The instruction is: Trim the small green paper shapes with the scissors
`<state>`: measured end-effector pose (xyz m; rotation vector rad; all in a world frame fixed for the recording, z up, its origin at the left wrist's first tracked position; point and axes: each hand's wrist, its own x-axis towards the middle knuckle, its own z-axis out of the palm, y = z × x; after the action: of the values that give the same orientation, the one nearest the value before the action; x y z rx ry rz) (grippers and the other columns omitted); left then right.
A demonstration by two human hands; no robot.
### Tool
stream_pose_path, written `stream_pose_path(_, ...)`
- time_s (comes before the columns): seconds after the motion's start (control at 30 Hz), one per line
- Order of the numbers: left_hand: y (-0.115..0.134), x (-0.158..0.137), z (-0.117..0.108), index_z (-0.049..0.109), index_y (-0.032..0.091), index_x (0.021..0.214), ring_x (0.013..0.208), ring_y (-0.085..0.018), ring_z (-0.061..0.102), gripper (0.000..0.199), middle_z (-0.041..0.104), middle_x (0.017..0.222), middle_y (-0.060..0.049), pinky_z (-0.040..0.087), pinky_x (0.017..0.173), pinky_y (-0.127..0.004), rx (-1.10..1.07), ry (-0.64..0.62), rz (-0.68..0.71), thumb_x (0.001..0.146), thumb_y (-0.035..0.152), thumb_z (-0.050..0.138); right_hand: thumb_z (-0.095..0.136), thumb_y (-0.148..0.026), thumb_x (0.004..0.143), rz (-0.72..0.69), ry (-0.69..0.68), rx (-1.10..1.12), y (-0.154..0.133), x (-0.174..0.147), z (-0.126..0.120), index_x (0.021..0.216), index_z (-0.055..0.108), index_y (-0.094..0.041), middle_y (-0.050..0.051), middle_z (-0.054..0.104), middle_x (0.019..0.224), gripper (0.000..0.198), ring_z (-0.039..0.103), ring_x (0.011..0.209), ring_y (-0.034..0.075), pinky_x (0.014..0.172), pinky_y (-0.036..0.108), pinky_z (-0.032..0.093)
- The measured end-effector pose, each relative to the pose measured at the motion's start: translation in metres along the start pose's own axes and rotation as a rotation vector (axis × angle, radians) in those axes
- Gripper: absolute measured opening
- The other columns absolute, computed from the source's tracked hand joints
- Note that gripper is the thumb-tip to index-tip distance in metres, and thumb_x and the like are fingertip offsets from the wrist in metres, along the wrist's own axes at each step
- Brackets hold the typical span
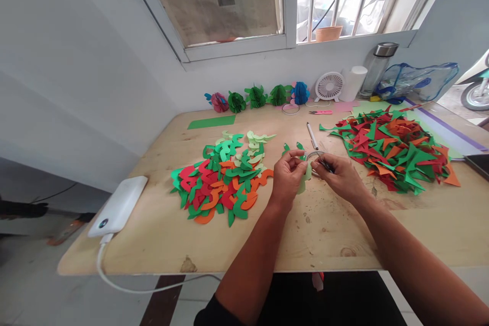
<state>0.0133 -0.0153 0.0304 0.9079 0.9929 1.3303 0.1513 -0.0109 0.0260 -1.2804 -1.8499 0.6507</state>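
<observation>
My left hand is closed, pinching a light green paper piece between thumb and fingers. Close beside it, my right hand is closed around a small dark tool; the fingers cover most of it, and I cannot make out its kind. Between the two hands shows a thin grey ring, partly hidden by the fingers. Just behind my left hand lie small green paper cut-outs. To the left is a heap of curved green, red and orange paper cut-outs.
Pointed paper scraps are piled at the right. A pen lies behind my hands. Along the wall stand several folded paper figures, a white fan and a bottle. A white power bank with a cable sits at the left edge.
</observation>
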Motion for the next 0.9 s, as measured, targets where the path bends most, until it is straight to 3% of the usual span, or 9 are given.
stream_pose_path(0.9,0.0017,-0.0032,0.0002,0.058,0.014,0.089,0.048,-0.007,0.049,0.026,0.056,0.057,0.004,0.039,0.051,-0.02,0.015,-0.015,0.002,0.064,0.021,0.064,0.053,-0.033,0.08,0.15,-0.004,0.161,-0.0077,0.0031,-0.0045,0.079,0.061,-0.016,-0.005,0.041,0.053,0.019,0.036,0.05,0.009,0.047,0.023,0.029)
